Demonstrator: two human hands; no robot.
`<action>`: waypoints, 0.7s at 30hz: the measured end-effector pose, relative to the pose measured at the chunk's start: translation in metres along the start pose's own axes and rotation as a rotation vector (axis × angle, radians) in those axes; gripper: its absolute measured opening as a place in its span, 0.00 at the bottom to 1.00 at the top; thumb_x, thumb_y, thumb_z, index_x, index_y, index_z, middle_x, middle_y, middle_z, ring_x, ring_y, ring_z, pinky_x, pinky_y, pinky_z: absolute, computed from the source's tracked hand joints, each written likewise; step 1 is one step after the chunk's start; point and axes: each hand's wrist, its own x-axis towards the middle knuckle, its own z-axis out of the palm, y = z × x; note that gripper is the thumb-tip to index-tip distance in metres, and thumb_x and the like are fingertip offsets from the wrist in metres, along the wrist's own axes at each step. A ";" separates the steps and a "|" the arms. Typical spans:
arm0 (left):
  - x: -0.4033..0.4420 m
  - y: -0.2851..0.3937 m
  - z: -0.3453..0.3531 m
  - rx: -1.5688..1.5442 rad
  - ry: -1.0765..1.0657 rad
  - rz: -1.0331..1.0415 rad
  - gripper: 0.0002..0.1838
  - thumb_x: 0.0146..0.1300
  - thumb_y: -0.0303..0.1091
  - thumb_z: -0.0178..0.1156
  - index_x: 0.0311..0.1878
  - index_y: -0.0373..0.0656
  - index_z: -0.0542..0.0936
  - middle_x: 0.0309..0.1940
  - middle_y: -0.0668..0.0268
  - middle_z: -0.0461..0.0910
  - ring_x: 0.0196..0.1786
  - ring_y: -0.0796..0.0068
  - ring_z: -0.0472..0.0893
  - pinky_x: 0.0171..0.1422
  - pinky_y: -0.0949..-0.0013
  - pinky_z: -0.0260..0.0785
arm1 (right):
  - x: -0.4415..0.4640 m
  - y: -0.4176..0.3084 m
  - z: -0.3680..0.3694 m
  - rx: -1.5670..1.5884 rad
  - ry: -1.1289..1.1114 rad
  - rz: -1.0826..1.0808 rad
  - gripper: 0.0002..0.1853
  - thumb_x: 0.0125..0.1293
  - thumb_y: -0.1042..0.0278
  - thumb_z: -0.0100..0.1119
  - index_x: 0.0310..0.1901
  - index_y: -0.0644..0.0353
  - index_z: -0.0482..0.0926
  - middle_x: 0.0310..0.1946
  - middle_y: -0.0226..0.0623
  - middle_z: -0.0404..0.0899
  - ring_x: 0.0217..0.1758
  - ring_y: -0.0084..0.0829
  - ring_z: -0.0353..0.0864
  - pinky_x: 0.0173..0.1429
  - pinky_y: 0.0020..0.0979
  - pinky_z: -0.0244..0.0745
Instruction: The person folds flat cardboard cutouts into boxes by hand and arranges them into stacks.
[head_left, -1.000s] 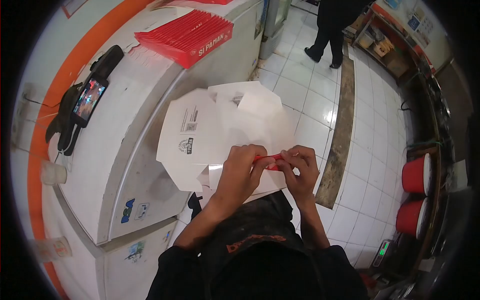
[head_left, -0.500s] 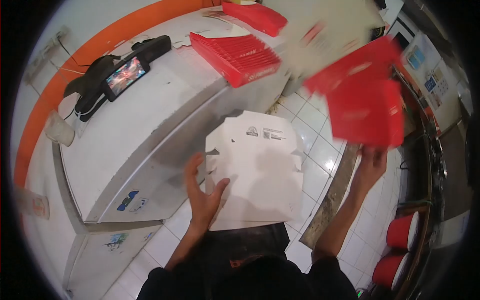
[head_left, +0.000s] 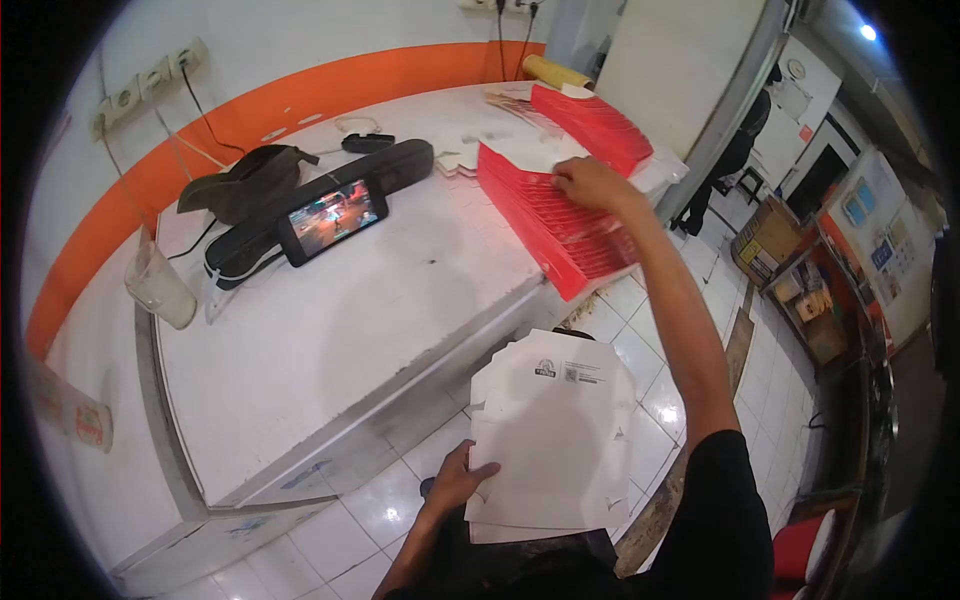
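Note:
A stack of flat white carton blanks [head_left: 550,440], with a small black logo and a square code printed near the top, lies across my lap. My left hand [head_left: 462,482] grips its left edge, thumb on top and the other fingers along the side. Over on the white chest top, my right hand [head_left: 592,186] reaches into a row of nested red cartons [head_left: 545,225]. Its fingers are bent closed at the upper edge of a red carton, and the forearm covers part of the row. Another row of red cartons [head_left: 600,130] lies just behind.
A phone [head_left: 335,220] showing a bright picture leans against a long black case [head_left: 400,172] on the white chest top [head_left: 400,310]. A cloudy plastic cup [head_left: 160,287] stands at left. Red-and-white round containers [head_left: 800,545] sit low at right. A person's dark clothing [head_left: 735,145] shows in the background.
My right hand has carried a red carton from the raised right side to the row on the chest. My left hand has closed on the white stack's edge. The view has tilted upward.

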 end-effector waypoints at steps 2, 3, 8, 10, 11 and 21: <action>0.001 0.001 -0.005 -0.063 -0.015 -0.039 0.28 0.59 0.34 0.70 0.58 0.31 0.72 0.48 0.55 0.83 0.51 0.68 0.82 0.55 0.68 0.73 | 0.001 -0.013 -0.016 -0.052 -0.167 0.027 0.23 0.68 0.48 0.48 0.48 0.57 0.84 0.48 0.50 0.83 0.56 0.49 0.79 0.63 0.43 0.71; 0.002 0.003 -0.008 -0.087 -0.029 -0.057 0.29 0.59 0.35 0.70 0.59 0.31 0.72 0.48 0.55 0.83 0.50 0.68 0.82 0.55 0.68 0.74 | 0.005 -0.022 -0.026 -0.070 -0.225 0.118 0.26 0.69 0.45 0.46 0.48 0.58 0.85 0.49 0.49 0.82 0.58 0.48 0.79 0.65 0.44 0.69; 0.013 0.025 -0.007 0.066 -0.099 -0.132 0.24 0.59 0.36 0.71 0.54 0.32 0.78 0.43 0.58 0.85 0.43 0.70 0.84 0.47 0.69 0.76 | 0.053 -0.026 -0.038 0.260 -0.290 0.178 0.45 0.69 0.28 0.33 0.49 0.71 0.81 0.54 0.53 0.80 0.59 0.48 0.77 0.65 0.42 0.68; 0.019 0.029 -0.004 0.050 -0.156 -0.184 0.21 0.59 0.36 0.71 0.51 0.33 0.80 0.39 0.60 0.85 0.38 0.72 0.84 0.40 0.70 0.77 | 0.076 -0.018 0.035 -0.051 -0.132 -0.087 0.43 0.71 0.30 0.31 0.54 0.67 0.80 0.54 0.50 0.81 0.59 0.48 0.77 0.68 0.42 0.65; 0.018 0.025 -0.002 0.016 -0.165 -0.206 0.20 0.59 0.37 0.71 0.49 0.33 0.82 0.38 0.61 0.85 0.35 0.73 0.84 0.36 0.71 0.76 | 0.058 -0.049 0.036 0.134 -0.155 0.194 0.36 0.75 0.38 0.30 0.61 0.63 0.76 0.59 0.46 0.79 0.65 0.48 0.73 0.72 0.41 0.60; -0.031 0.067 -0.011 0.042 -0.112 -0.045 0.21 0.52 0.33 0.75 0.49 0.36 0.83 0.38 0.63 0.86 0.38 0.75 0.84 0.37 0.71 0.77 | 0.026 0.015 -0.001 0.482 0.383 -0.073 0.24 0.76 0.49 0.42 0.63 0.56 0.74 0.66 0.38 0.71 0.69 0.40 0.70 0.73 0.36 0.60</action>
